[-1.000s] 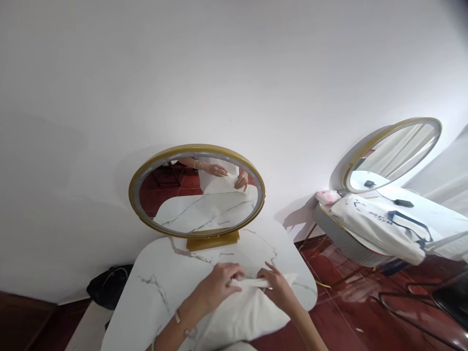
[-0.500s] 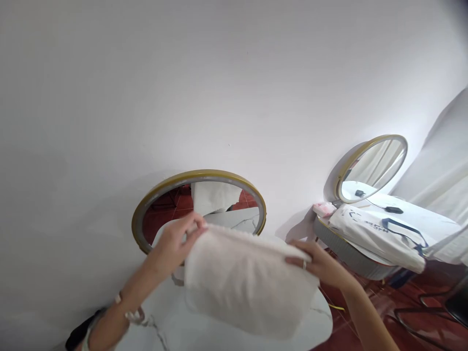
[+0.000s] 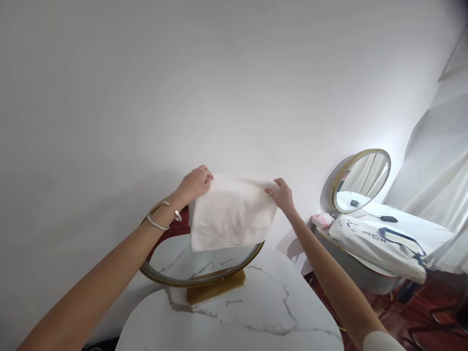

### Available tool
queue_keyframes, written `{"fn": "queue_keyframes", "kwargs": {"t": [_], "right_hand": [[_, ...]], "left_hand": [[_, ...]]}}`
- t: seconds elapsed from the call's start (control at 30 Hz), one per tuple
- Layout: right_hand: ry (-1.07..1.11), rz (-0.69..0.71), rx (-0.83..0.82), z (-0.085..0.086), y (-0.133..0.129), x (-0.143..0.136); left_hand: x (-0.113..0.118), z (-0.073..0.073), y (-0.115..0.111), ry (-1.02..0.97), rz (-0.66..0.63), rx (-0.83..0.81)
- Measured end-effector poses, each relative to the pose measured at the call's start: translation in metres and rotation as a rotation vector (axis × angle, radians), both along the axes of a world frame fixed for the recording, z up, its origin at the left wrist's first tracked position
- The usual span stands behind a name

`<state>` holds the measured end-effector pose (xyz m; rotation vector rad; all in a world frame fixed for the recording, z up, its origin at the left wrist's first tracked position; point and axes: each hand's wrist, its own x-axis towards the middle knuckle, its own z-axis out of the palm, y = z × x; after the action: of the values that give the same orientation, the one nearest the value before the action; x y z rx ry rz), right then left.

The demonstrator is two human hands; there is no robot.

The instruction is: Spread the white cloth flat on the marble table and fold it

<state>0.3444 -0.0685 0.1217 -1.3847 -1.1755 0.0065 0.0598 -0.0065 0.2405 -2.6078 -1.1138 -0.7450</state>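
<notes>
A white cloth point(image 3: 231, 213) hangs spread in front of the top of a round gold-rimmed mirror point(image 3: 204, 265) that stands on a white marble table point(image 3: 256, 317). My left hand point(image 3: 193, 184) pinches the cloth's upper left corner, and a bracelet sits on that wrist. My right hand point(image 3: 281, 195) grips the upper right corner and wears a ring. The cloth covers the mirror's upper half; the lower glass reflects the marble top.
To the right stands a second table point(image 3: 409, 229) with another round mirror point(image 3: 360, 180), a white bag point(image 3: 376, 239), a pink item point(image 3: 321, 220) and small dark objects. A white curtain point(image 3: 438, 161) hangs at far right. The floor is dark red.
Both hands lifted the cloth from the tabletop and raised it, spread out, to the top of the mirror. The camera tilted up and shifted.
</notes>
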Motion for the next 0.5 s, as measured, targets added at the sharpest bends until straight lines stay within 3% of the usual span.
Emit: {"fn": "queue_keyframes", "kwargs": {"t": [0.07, 0.13, 0.23, 0.3, 0.43, 0.5], "right_hand": [[-0.110, -0.125, 0.133, -0.017, 0.002, -0.007], [-0.184, -0.191, 0.240, -0.034, -0.001, -0.018], [-0.177, -0.382, 0.331, -0.052, -0.010, -0.037], [-0.226, -0.471, 0.379, -0.060, -0.016, -0.054], [-0.474, -0.260, 0.348, -0.073, -0.023, -0.093], [-0.475, -0.180, 0.278, -0.078, -0.019, -0.108]], "left_hand": [[0.009, -0.010, -0.010, 0.095, 0.084, 0.073], [0.017, -0.022, -0.024, 0.153, 0.133, 0.253], [0.028, -0.042, -0.037, 0.215, 0.019, 0.509], [0.034, -0.056, -0.037, 0.279, -0.080, 0.552], [0.040, -0.076, -0.019, 0.233, -0.199, 0.574], [0.037, -0.079, -0.008, 0.173, -0.269, 0.598]]}}
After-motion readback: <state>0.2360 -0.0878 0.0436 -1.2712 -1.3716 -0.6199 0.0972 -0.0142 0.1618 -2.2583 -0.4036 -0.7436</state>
